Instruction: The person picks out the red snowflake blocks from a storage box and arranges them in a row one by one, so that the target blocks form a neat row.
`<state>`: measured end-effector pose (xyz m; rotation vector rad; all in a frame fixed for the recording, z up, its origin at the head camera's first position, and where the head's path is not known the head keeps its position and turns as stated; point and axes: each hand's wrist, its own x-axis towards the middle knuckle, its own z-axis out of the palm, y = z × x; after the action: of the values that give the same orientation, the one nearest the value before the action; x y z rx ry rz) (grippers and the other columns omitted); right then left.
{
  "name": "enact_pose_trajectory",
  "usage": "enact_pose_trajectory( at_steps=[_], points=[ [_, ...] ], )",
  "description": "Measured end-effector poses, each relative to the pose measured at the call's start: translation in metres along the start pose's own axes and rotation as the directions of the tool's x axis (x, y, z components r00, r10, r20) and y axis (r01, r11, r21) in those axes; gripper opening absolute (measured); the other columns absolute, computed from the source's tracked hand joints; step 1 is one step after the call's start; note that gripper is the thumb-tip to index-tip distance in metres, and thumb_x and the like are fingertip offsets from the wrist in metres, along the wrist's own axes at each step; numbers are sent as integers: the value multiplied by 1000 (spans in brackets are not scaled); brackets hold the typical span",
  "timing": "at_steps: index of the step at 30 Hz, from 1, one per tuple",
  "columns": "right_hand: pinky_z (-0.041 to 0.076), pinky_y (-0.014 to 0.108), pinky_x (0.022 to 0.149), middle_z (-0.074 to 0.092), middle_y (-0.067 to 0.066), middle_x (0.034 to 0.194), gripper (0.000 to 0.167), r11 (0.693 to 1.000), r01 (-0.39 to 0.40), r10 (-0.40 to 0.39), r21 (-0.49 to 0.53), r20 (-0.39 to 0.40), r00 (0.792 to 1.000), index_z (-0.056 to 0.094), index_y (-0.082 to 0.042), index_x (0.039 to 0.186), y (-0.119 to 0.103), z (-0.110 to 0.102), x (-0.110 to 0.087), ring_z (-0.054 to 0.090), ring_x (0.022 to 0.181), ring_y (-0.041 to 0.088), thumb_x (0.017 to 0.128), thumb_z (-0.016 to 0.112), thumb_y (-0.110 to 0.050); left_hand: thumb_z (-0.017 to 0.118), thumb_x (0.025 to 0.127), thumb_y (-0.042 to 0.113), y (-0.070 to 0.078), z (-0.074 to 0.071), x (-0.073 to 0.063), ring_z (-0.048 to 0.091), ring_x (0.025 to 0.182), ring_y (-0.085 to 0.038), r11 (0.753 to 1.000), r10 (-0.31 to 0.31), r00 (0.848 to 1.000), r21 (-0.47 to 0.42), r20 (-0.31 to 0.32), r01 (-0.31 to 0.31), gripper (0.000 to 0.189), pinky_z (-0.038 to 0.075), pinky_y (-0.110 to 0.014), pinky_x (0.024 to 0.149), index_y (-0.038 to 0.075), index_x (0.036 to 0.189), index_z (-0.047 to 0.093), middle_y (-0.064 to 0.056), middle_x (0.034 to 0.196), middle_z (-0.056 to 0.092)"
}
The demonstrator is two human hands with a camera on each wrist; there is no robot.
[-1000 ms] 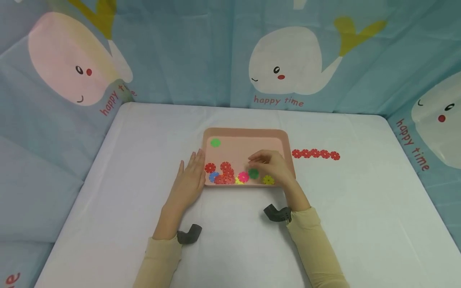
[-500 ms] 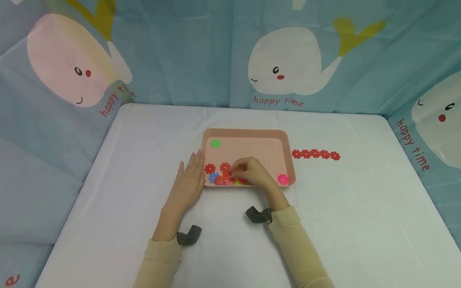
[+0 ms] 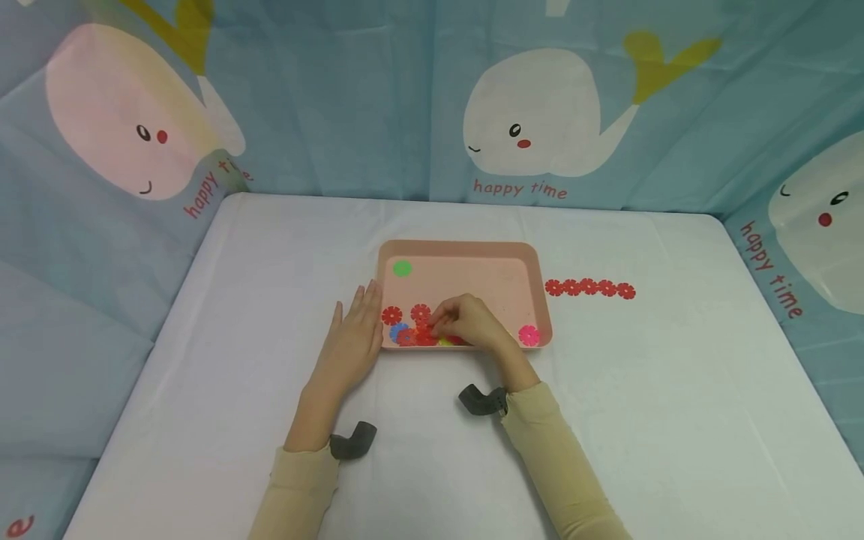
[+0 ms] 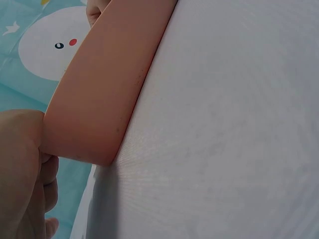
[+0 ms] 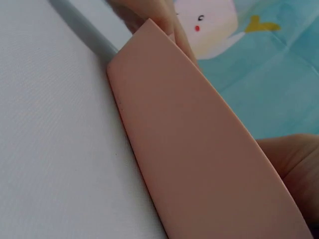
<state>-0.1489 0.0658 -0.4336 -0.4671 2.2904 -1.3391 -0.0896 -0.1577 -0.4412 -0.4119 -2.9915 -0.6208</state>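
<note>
A shallow pink tray (image 3: 466, 248) holds several notched plastic snowflake discs, mostly red ones (image 3: 392, 316) bunched along its front left. My left hand (image 3: 349, 349) rests against the tray's left side, fingers straight and pointing away; in the left wrist view this hand (image 4: 20, 169) touches the tray's corner. My right hand (image 3: 469, 322) reaches over the front rim, its curled fingertips down among the red discs. Whether they pinch one is not visible. Beneath that hand a yellow disc (image 3: 444, 341) is partly covered. The right wrist view shows mostly the tray's outer wall (image 5: 184, 139).
Joined end to end, several red discs form a row (image 3: 590, 286) right of the tray. Inside the tray lie a green disc (image 3: 402, 268) at back left, a blue one (image 3: 398, 332) at front left and a bright pink one (image 3: 529, 335) at front right.
My right hand has moved left across the tray to the red discs, uncovering the pink disc at front right and covering the dark green one. The left hand has stayed in place.
</note>
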Motion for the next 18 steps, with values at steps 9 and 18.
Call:
enact_pose_trajectory(
  at_steps=[9, 18],
  points=[
    [48, 22, 63, 70, 2, 77, 10, 999, -30, 29, 14, 35, 999, 73, -2, 91, -1, -1, 0, 61, 69, 11, 81, 71, -1, 43, 97, 18, -1, 2, 1, 15, 142, -27, 1000, 4, 1000, 4, -15, -4, 60, 11, -56, 111, 2, 150, 19, -10, 155, 19],
    [44, 23, 62, 68, 0, 77, 3, 1000, 3, -2, -16, 53, 999, 72, -4, 84, -2, -1, -2, 53, 71, 13, 81, 71, -5, 42, 98, 19, -1, 2, 0, 14, 143, -27, 1000, 3, 1000, 0, -7, -3, 60, 10, -56, 112, 2, 150, 18, -9, 155, 18]
  ],
)
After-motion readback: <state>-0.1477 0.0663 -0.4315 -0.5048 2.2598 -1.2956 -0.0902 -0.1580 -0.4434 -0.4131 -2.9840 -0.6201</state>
